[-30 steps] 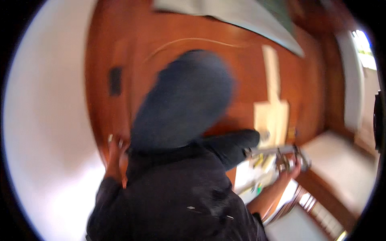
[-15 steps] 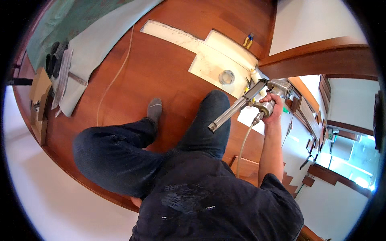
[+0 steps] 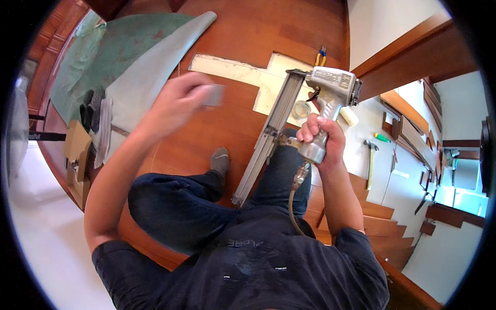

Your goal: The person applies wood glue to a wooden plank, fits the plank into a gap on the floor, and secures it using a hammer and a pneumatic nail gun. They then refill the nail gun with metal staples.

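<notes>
My right hand (image 3: 320, 135) is closed on the handle of a silver pneumatic nail gun (image 3: 330, 82), whose long magazine slants down over my right thigh and has an air hose (image 3: 292, 212) fitted to the grip's end. My left hand (image 3: 183, 98), blurred, is raised above the floor with fingers closed on a small grey rectangular piece (image 3: 214, 95), perhaps a nail strip. Behind both hands, pale underlay (image 3: 232, 70) shows in a gap in the reddish wooden floor, with a tape roll (image 3: 300, 109) and a cream bottle (image 3: 349, 115) on it.
Pliers (image 3: 320, 56) lie by the upper wall. A folded green-backed sheet (image 3: 144, 72), dark rods (image 3: 93, 106) and an open cardboard box (image 3: 77, 165) are at left. A hammer (image 3: 370, 165), green-handled tool (image 3: 382, 137) and loose planks (image 3: 418, 150) lie right; a wooden door frame (image 3: 403, 46) juts in.
My left hand has risen from down by my hip to above the floor, now holding the grey piece. The nail gun has turned more upright, nearer the middle of the view.
</notes>
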A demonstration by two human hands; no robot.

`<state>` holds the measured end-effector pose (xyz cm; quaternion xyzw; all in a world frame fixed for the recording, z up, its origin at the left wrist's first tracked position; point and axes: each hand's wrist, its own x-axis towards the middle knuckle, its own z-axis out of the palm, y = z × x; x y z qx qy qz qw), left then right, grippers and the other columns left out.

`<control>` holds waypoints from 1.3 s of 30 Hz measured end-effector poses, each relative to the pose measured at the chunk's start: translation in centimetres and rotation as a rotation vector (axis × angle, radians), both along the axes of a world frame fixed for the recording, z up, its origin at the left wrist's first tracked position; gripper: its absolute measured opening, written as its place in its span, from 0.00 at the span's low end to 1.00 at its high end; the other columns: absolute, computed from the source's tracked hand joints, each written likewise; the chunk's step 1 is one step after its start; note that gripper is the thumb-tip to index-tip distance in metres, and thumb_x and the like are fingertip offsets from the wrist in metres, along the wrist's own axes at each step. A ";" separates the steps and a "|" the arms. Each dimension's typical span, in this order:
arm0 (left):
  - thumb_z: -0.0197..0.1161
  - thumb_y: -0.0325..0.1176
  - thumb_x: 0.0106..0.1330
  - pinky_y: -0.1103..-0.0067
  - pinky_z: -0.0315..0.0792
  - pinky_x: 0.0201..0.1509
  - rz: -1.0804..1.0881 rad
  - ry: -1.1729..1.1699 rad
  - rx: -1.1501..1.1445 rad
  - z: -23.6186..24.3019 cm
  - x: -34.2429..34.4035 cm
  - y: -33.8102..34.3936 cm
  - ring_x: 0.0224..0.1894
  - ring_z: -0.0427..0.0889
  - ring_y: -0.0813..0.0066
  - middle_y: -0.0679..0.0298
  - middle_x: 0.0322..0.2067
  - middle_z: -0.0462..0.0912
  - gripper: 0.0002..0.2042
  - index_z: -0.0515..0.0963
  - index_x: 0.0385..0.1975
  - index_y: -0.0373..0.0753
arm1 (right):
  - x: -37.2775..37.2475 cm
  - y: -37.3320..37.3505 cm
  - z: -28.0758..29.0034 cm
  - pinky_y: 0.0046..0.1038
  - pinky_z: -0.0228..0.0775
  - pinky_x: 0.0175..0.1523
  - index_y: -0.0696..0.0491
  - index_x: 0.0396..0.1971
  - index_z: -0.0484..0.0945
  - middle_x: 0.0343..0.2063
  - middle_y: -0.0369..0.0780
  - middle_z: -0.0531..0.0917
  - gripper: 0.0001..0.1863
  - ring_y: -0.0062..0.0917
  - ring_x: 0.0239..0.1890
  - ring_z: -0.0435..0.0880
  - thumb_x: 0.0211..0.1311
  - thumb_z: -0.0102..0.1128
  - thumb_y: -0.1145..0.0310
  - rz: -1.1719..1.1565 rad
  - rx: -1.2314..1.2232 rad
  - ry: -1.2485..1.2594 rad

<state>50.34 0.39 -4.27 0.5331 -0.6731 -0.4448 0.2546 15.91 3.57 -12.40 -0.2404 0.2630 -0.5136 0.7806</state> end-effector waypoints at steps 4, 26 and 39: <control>0.55 0.40 0.73 0.73 0.78 0.39 -0.116 -0.248 0.048 -2.9 -8.9 -4.6 0.34 0.86 0.72 0.58 0.27 0.84 0.15 0.80 0.36 0.31 | 2.4 0.6 0.6 0.33 0.72 0.41 0.56 0.34 0.73 0.21 0.35 0.72 0.09 0.25 0.26 0.78 0.67 0.51 0.65 -0.018 0.018 -0.012; 0.51 0.53 0.76 0.62 0.75 0.46 0.041 -0.173 0.141 -10.9 -9.3 -11.0 0.43 0.83 0.44 0.38 0.35 0.82 0.27 0.71 0.45 0.27 | 5.6 -5.8 -2.0 0.31 0.71 0.40 0.58 0.69 0.59 0.20 0.33 0.69 0.32 0.23 0.24 0.74 0.67 0.50 0.66 -0.015 0.166 -0.155; 0.61 0.49 0.72 0.72 0.79 0.50 -0.626 0.509 1.006 -8.6 -1.6 -16.9 0.45 0.84 0.68 0.54 0.45 0.81 0.40 0.49 0.73 0.33 | 2.1 -17.1 -10.6 0.31 0.69 0.44 0.59 0.65 0.65 0.22 0.31 0.71 0.29 0.20 0.27 0.73 0.66 0.52 0.65 -0.407 0.159 -0.572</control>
